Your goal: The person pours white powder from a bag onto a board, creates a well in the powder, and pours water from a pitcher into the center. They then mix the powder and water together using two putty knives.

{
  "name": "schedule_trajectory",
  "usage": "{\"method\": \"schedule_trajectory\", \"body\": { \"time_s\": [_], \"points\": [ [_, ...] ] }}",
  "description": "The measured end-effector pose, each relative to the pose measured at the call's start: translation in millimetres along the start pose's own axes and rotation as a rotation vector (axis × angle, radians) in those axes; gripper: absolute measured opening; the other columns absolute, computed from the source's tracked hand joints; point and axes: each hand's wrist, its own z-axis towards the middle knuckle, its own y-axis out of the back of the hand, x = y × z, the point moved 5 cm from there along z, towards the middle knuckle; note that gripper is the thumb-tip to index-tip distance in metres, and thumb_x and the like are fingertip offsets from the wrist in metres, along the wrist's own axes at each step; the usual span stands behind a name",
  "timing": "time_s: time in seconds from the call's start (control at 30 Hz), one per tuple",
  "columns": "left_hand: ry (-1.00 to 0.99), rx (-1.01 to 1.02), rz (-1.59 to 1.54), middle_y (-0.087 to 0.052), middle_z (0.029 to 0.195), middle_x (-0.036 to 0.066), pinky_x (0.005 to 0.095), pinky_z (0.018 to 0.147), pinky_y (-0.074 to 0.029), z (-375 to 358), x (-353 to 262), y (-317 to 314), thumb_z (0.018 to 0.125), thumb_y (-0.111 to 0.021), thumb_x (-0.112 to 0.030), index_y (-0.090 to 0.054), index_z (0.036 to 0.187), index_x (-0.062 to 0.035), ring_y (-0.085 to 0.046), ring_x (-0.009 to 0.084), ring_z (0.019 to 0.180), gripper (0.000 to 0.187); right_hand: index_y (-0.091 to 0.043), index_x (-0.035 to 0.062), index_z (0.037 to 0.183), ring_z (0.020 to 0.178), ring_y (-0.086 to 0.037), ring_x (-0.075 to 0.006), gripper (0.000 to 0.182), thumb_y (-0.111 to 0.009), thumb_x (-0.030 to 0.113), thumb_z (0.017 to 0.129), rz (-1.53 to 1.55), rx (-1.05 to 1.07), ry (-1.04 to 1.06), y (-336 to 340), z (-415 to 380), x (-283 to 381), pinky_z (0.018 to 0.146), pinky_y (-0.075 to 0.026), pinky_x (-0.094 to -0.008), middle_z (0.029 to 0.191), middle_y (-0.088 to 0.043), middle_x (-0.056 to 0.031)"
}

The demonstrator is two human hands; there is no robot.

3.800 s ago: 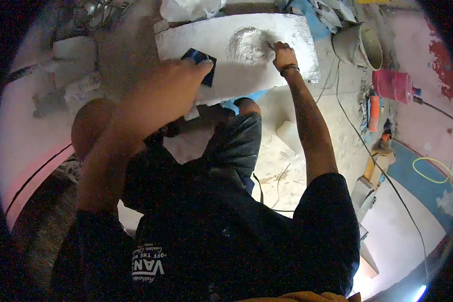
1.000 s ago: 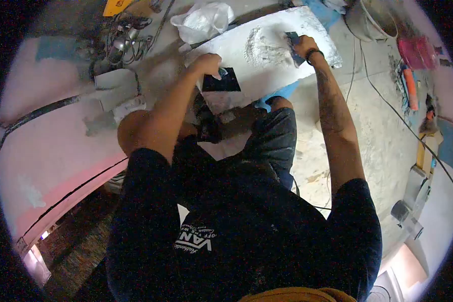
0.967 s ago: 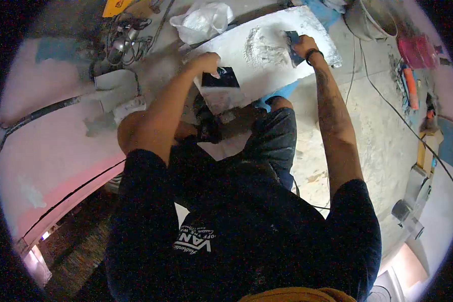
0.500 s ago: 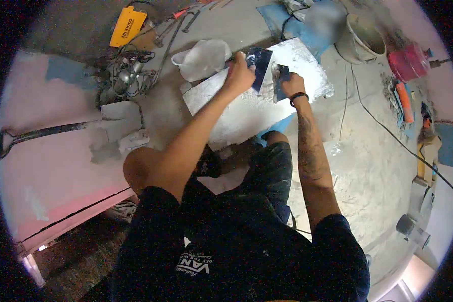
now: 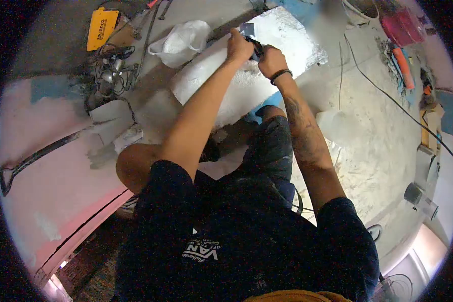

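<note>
Over a white powdery board [image 5: 206,75], my left hand [image 5: 240,47] is closed around a putty knife [image 5: 247,30] with a wide blade. My right hand [image 5: 273,62], a dark bracelet at its wrist, grips a second putty knife [image 5: 257,52], mostly hidden between the hands. The two tools overlap or meet in front of my fingers; whether they touch is unclear. A patch of rough grey-white material [image 5: 244,78] lies on the board just below the hands. Beside the board's upper left edge sits a white plastic bag [image 5: 181,43].
At the upper left are a yellow case [image 5: 103,29] and tangled cables [image 5: 113,75]. A shovel [image 5: 50,151] lies at left. A bucket [image 5: 361,11], a pink container [image 5: 402,25] and an orange roll [image 5: 402,68] stand or lie upper right. A cable crosses the right floor.
Both hands have come closer together, bringing the two putty knives together. The view has shifted, so the board, bag and bucket appear higher in the frame.
</note>
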Motion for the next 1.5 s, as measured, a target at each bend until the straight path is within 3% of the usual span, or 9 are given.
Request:
{"method": "schedule_trajectory", "body": {
  "time_s": [0.13,0.3,0.4,0.43,0.67,1.03,1.1,1.2,1.5],
  "points": [
    [0.038,0.073,0.052,-0.049,0.103,0.030,0.0430,0.086,-0.038,9.2,14.4,20.5,0.066,-0.051,-0.008,-0.033,0.111,0.0069,-0.049,0.0413,0.098,0.050,-0.056,0.0051,0.087,0.079,-0.057,-0.0344,0.022,-0.052,0.009,0.066,-0.175,-0.034,-0.069,9.3,-2.6,-24.6,0.072,-0.047,-0.0407,0.088,-0.058,-0.0184],
    [-0.227,0.147,0.103,-0.050,0.103,0.030,0.0421,0.086,-0.039,22.2,-0.3,36.4,0.065,-0.049,-0.006,-0.036,0.109,0.0068,-0.049,0.0414,0.098,0.047,-0.051,0.0107,0.097,0.093,-0.052,-0.0263,0.028,-0.047,0.004,0.070,-0.434,0.041,0.020,4.8,-5.5,-49.8,0.077,-0.041,-0.0415,0.098,-0.053,-0.0083],
    [-0.399,0.202,0.131,-0.052,0.097,0.031,0.0428,0.079,-0.042,14.0,-34.3,48.9,0.065,-0.049,-0.004,-0.041,0.106,0.0055,-0.053,0.0423,0.088,0.043,-0.055,0.0109,0.096,0.098,-0.046,-0.0241,0.023,-0.046,0.011,0.075,-0.616,-0.031,0.328,-0.1,0.1,-42.1,0.082,-0.036,-0.0436,0.099,-0.051,-0.0054],
    [-0.525,0.226,0.231,-0.053,0.093,0.031,0.0432,0.076,-0.044,12.6,-41.1,47.2,0.065,-0.050,-0.003,-0.043,0.105,0.0049,-0.055,0.0422,0.084,0.041,-0.055,0.0109,0.096,0.098,-0.046,-0.0241,0.023,-0.046,0.011,0.075,-0.622,-0.028,0.336,0.7,3.9,-42.0,0.082,-0.036,-0.0436,0.099,-0.051,-0.0054],
    [-0.549,0.330,0.466,-0.058,0.090,0.021,0.0444,0.073,-0.046,-2.3,-64.3,31.5,0.066,-0.054,-0.009,-0.049,0.103,-0.0034,-0.058,0.0352,0.083,0.037,-0.056,0.0082,0.079,0.089,-0.049,-0.0259,0.009,-0.053,0.012,0.072,-0.320,-0.321,0.586,15.9,13.5,-7.6,0.072,-0.040,-0.0418,0.091,-0.052,-0.0037],
    [-0.632,0.270,0.397,-0.059,0.088,0.021,0.0426,0.075,-0.046,34.1,-29.9,18.6,0.065,-0.054,-0.007,-0.050,0.108,-0.0053,-0.058,0.0345,0.083,0.043,-0.057,0.0082,0.073,0.079,-0.048,-0.0251,0.005,-0.052,0.007,0.071,-0.354,-0.326,0.499,38.1,-10.2,-12.4,0.066,-0.039,-0.0378,0.080,-0.051,-0.0043],
    [-0.623,0.205,0.349,-0.059,0.089,0.021,0.0422,0.075,-0.046,38.1,-30.3,21.7,0.065,-0.053,-0.006,-0.050,0.109,-0.0051,-0.058,0.0346,0.083,0.044,-0.058,0.0103,0.084,0.092,-0.047,-0.0245,0.019,-0.054,0.006,0.066,-0.373,-0.174,0.392,26.7,-13.0,-33.0,0.077,-0.038,-0.0393,0.093,-0.051,-0.0031],
    [-0.731,0.365,0.285,-0.059,0.089,0.022,0.0414,0.074,-0.045,23.6,-51.8,30.7,0.063,-0.050,-0.003,-0.059,0.092,-0.0019,-0.057,0.0353,0.085,0.030,-0.057,0.0090,0.079,0.090,-0.046,-0.0245,0.014,-0.055,0.007,0.065,-0.335,-0.193,0.402,13.0,-12.0,-44.6,0.073,-0.038,-0.0387,0.090,-0.051,-0.0034],
    [-0.745,0.477,0.544,-0.060,0.085,0.020,0.0379,0.071,-0.046,20.2,-51.2,-3.6,0.066,-0.057,-0.009,-0.058,0.097,-0.0042,-0.059,0.0317,0.079,0.031,-0.058,0.0096,0.081,0.087,-0.048,-0.0258,0.014,-0.056,0.008,0.067,-0.295,-0.304,0.486,9.6,2.4,-6.9,0.071,-0.040,-0.0393,0.088,-0.051,-0.0042]
  ]
}}
